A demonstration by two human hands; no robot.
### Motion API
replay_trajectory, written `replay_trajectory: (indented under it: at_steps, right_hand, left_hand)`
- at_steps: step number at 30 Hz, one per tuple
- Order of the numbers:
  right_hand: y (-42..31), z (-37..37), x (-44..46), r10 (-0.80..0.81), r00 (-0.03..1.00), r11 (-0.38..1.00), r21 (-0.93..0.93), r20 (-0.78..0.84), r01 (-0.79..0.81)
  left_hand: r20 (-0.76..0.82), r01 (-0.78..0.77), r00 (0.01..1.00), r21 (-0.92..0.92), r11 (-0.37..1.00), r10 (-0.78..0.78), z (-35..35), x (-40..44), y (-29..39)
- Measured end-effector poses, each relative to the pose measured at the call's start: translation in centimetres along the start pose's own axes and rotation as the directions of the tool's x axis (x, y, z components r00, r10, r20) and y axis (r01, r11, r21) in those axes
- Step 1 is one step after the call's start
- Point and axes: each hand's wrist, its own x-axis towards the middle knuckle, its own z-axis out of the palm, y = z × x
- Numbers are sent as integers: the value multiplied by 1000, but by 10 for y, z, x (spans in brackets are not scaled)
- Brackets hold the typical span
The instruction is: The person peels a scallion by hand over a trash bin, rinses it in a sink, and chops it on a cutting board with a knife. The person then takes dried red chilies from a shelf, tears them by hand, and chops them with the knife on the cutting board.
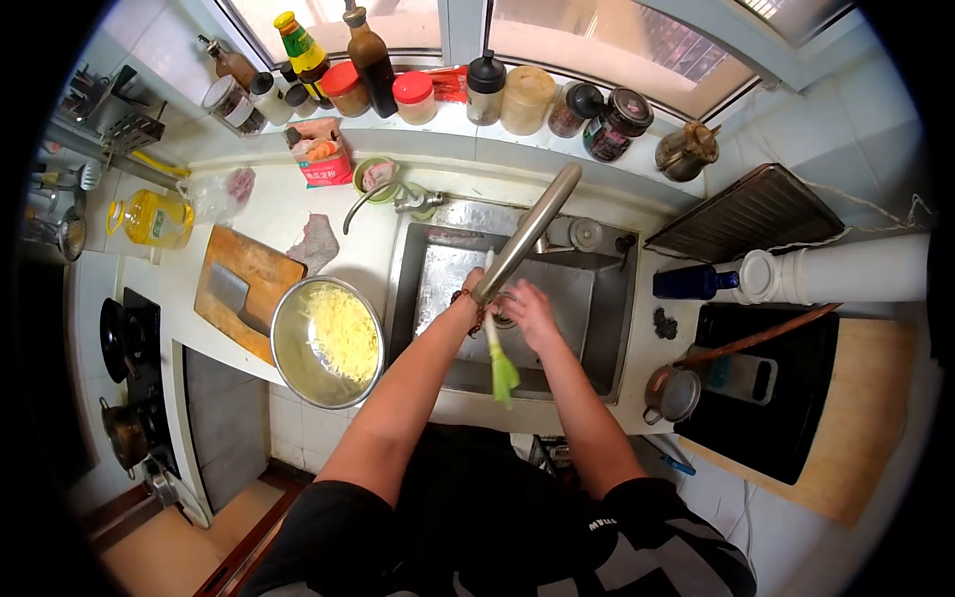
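Observation:
Over the sink (pixel 468 373), a green onion (pixel 504 375) with a white stalk and a cut green end points toward me. My left hand (pixel 472 286), with a beaded bracelet at the wrist, is closed around the stalk; the faucet spout (pixel 537 224) partly covers its fingers. My right hand (pixel 530 313) is just right of the stalk, fingers apart and slightly bent toward it. Whether its fingertips touch the stalk is hard to see.
Left of the sink stand a metal bowl (pixel 288 360) of yellow shreds and a cutting board (pixel 269 261) with a cleaver (pixel 228 289). Jars and bottles line the windowsill. To the right are a small pot (pixel 676 395) and a black tray (pixel 786 438).

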Motion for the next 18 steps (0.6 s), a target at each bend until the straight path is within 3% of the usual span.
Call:
replay_trajectory:
  at_steps: [2,4,6,9,13,16,17,18]
  right_hand:
    - [-16,-15,12,-73,948,986,120,-311,116]
    - [-45,-24,26,-135,922,982,74,-364,173]
    - [-86,-24,34,-200,944,969,91,-261,231]
    - [-121,-39,47,-80,988,961,253,-134,112]
    - [-93,-29,7,-82,981,973,199,-175,116]
    - [-51,-13,4,-68,997,994,83,-38,71]
    - [-41,-11,19,-354,898,917,-287,-261,278]
    - [-33,-11,29,-650,680,687,-645,-340,334]
  left_hand:
    - [7,-50,999,48,998,50,-5,-4,-5]
    - [-30,-20,999,55,998,22,-11,-29,-5]
    - [-48,-5,999,115,993,10,-20,-46,-9]
    - [19,100,995,-146,984,-99,-30,-64,-15]
    - [14,64,998,-165,984,-62,-36,-99,-18]
    - [33,64,998,-287,956,-57,-58,-110,-25]
    - [29,59,998,-289,955,-53,-64,-112,-24]
    - [30,51,999,-301,952,-44,-68,-116,-24]
